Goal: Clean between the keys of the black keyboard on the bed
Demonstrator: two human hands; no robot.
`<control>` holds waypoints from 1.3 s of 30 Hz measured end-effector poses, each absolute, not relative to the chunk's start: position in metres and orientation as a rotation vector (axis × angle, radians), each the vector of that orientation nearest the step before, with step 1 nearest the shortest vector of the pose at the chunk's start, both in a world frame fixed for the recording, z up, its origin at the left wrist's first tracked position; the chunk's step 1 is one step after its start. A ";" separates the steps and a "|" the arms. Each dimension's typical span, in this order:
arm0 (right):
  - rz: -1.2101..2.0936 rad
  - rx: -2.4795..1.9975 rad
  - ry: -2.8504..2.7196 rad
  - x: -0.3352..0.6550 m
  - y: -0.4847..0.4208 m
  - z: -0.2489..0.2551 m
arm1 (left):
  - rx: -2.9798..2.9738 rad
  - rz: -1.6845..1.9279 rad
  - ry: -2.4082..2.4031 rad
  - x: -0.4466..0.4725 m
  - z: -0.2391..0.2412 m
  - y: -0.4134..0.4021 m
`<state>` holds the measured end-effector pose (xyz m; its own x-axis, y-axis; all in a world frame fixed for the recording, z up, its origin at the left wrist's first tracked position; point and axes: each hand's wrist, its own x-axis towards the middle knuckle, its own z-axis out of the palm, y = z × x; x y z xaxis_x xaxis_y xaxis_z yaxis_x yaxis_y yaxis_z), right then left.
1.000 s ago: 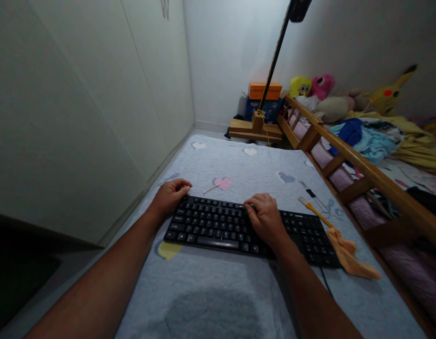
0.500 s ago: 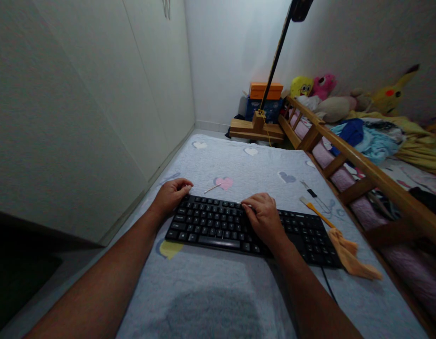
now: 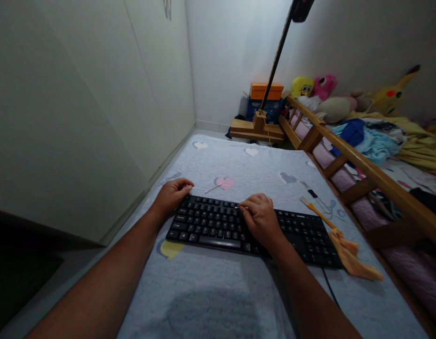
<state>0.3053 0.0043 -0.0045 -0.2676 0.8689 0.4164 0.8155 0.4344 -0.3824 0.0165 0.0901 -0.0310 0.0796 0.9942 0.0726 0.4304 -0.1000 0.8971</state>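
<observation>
A black keyboard (image 3: 218, 226) lies across the patterned bedcover. My right hand (image 3: 262, 219) is above its middle, fingers pinched on a cotton swab (image 3: 237, 207) whose white tip points left at the upper key rows. By the far left corner of the keyboard is my left hand (image 3: 173, 195), its fingers curled together; what they hold, if anything, is hidden. Another cotton swab (image 3: 212, 189) rests on the cover just beyond the keyboard, beside a pink heart print.
Right of the keyboard lie a flat brush (image 3: 316, 211) with a yellow handle, metal tweezers-like tool (image 3: 312, 193) and an orange cloth (image 3: 350, 254). A wooden bed rail (image 3: 359, 155) borders the right side, a pale wardrobe (image 3: 133, 94) the left. A stand (image 3: 257, 127) is behind.
My right hand has shifted slightly left over the keys, and the white swab tip shows more clearly. My left hand has stayed at the corner.
</observation>
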 end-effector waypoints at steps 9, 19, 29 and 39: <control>0.109 -1.428 -2.095 0.305 0.007 -0.007 | 1.641 0.990 1.437 0.015 -0.033 0.091; 0.111 -1.449 -2.084 0.304 0.010 -0.008 | 1.635 0.994 1.442 0.018 -0.028 0.089; 0.101 -1.436 -2.086 0.303 0.008 -0.007 | 1.630 0.998 1.426 0.016 -0.030 0.089; 0.120 -1.458 -2.072 0.302 0.008 -0.005 | 1.610 1.000 1.429 0.017 -0.029 0.088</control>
